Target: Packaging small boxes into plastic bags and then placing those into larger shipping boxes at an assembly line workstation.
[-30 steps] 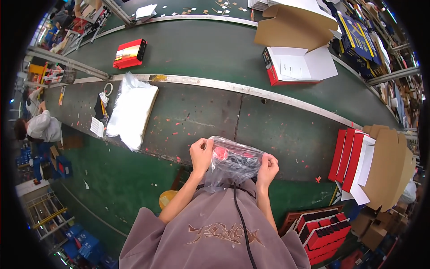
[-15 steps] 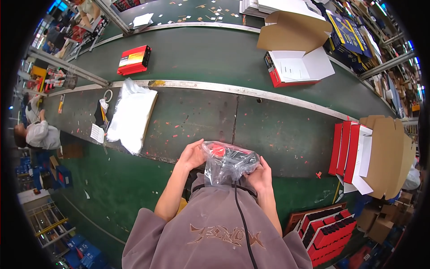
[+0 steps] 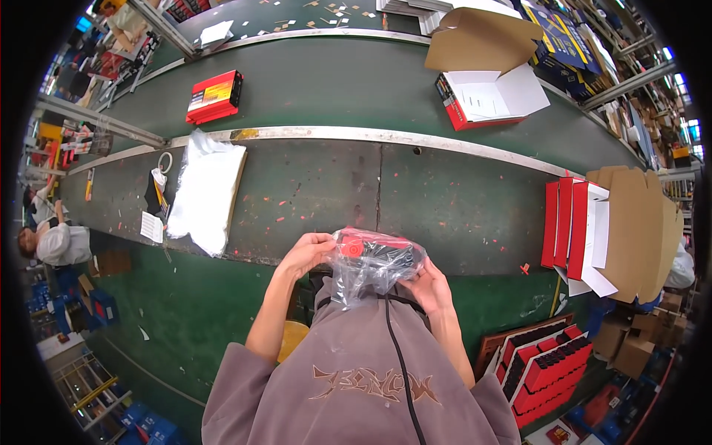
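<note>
A red and black box-shaped device sits inside a clear plastic bag, close in front of my body at the bench's near edge. My left hand pinches the bag at the left end of the device. On the other end, my right hand is closed around the lower right corner, its fingers partly hidden by the plastic. Loose film bunches and hangs below the device toward my shirt.
A stack of white plastic bags lies left on the bench. Beyond the metal rail are a red device and an open carton. More open red cartons stand at right. A rack of red and black units sits lower right.
The bagged device has tilted slightly so more of its red top shows. My left hand has shifted a little left and its fingers have closed on the bag. The view has shifted slightly.
</note>
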`<state>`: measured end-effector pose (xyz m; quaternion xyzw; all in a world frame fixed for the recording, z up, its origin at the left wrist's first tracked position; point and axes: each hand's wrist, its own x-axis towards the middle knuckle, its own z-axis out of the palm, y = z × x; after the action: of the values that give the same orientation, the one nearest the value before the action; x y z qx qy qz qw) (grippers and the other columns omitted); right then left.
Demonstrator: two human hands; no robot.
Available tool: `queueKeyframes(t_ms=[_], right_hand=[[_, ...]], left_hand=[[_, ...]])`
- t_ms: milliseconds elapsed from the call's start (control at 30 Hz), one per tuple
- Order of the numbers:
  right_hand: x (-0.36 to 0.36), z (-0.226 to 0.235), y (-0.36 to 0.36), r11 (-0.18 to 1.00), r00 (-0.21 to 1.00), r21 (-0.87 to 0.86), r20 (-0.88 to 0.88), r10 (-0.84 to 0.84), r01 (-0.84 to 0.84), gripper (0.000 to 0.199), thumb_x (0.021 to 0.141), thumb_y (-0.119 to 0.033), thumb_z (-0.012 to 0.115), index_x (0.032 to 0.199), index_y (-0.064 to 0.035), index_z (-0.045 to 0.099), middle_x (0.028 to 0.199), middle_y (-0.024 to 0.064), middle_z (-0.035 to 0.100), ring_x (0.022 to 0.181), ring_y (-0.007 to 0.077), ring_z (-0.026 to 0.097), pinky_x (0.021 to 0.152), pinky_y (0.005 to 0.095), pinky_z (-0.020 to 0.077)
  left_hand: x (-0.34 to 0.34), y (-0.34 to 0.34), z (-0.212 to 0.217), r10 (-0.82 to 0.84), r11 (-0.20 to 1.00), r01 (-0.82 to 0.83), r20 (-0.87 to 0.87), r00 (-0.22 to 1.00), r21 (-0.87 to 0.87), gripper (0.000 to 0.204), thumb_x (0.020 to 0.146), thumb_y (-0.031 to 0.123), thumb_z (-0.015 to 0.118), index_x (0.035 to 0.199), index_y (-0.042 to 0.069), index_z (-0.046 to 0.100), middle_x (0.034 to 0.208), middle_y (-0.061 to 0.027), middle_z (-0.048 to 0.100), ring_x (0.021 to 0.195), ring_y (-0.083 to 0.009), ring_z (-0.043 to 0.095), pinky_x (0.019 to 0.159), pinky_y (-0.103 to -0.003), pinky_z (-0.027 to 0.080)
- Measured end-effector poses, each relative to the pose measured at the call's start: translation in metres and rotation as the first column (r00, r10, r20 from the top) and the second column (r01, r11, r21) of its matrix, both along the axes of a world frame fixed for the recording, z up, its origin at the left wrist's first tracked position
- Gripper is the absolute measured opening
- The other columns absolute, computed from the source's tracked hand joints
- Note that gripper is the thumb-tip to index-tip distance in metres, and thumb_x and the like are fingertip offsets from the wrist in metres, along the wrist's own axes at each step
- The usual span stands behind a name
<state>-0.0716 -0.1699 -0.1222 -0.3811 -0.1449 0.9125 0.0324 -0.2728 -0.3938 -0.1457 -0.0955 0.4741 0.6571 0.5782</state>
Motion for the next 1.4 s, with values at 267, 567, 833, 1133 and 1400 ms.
queueKeyframes(t_ms=[267,567,833,1133,1400], right_hand=[[0.017,-0.051,0.008,0.949,0.986,0.308,-0.127,0.106,-0.062,0.025,0.091,-0.011,0.051,0.115,-0.0033,0.051,0.107,0.0085,0.061,0.099,0.0181,0.059,0.087,0.0354,0.0469],[-0.006,-0.032,0.0,0.832,0.97,0.5,0.156,0.185,-0.239,0.007,0.088,-0.005,0.052,0.082,-0.0079,0.05,0.079,-0.0022,0.055,0.071,0.0069,0.053,0.068,0.0205,0.0436],[0.005,-0.052,0.003,0.727,0.977,0.654,0.117,0.176,-0.209,0.005,0.09,-0.006,0.051,0.086,-0.0073,0.053,0.083,-0.0006,0.06,0.075,0.007,0.056,0.069,0.0216,0.0447],[-0.013,-0.041,-0.004,0.649,0.97,0.724,0.227,0.092,-0.231,0.005,0.091,-0.006,0.052,0.087,-0.0049,0.053,0.079,-0.0024,0.057,0.069,0.0041,0.052,0.061,0.0192,0.0418],[-0.021,-0.037,-0.002,0.565,0.965,0.785,0.241,0.101,-0.255,0.003,0.088,0.001,0.052,0.088,-0.0014,0.053,0.076,-0.0008,0.057,0.064,0.0046,0.049,0.056,0.0198,0.0391]], left_hand=[[-0.004,-0.002,-0.003,0.061,0.914,-0.197,0.361,0.93,0.354,0.025,0.092,0.019,0.05,0.104,-0.001,0.058,0.107,-0.0085,0.061,0.102,-0.0171,0.055,0.094,-0.032,0.038],[0.017,0.002,-0.009,0.214,0.936,-0.256,0.191,0.958,0.239,0.021,0.089,0.017,0.057,0.102,0.0,0.057,0.104,-0.009,0.062,0.095,-0.0154,0.058,0.089,-0.031,0.043],[0.016,-0.002,-0.009,0.308,0.941,-0.286,-0.107,0.945,0.181,0.011,0.088,0.014,0.06,0.082,0.008,0.053,0.072,0.0007,0.057,0.061,-0.0075,0.053,0.054,-0.022,0.042],[0.017,-0.011,0.042,-0.05,0.993,0.052,-0.017,0.999,0.109,0.013,0.091,0.018,0.056,0.093,0.004,0.056,0.071,-0.0001,0.057,0.053,-0.008,0.051,0.05,-0.024,0.044],[0.062,-0.003,-0.021,0.101,0.91,-0.352,-0.702,0.705,-0.221,0.015,0.093,0.014,0.05,0.088,0.001,0.055,0.075,0.0005,0.057,0.062,-0.0041,0.046,0.056,-0.02,0.038]])
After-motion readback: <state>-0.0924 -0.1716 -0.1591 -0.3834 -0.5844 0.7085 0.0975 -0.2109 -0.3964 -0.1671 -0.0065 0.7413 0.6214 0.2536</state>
